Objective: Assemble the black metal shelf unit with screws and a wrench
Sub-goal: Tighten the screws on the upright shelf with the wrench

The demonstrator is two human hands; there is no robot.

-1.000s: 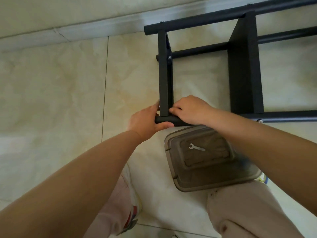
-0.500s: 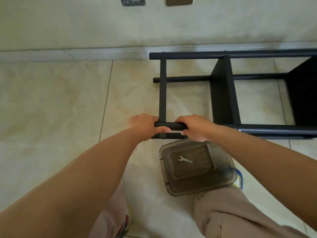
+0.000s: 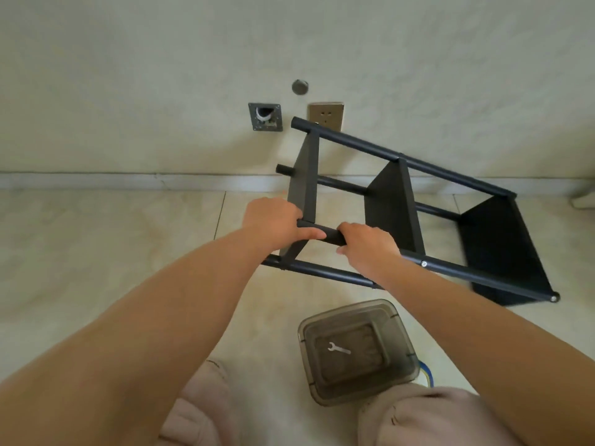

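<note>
There is one view only, from a wide-angle camera worn on my head. It looks forward and down past my forearms, which enter from the bottom corners and meet near the middle. My knees (image 3: 428, 416) fill the bottom edge, very near the lens. The tiled floor (image 3: 96, 252) spreads across the middle. Further off, the wall (image 3: 161, 75) fills the upper half, its straight lines bent slightly by the lens.
</note>
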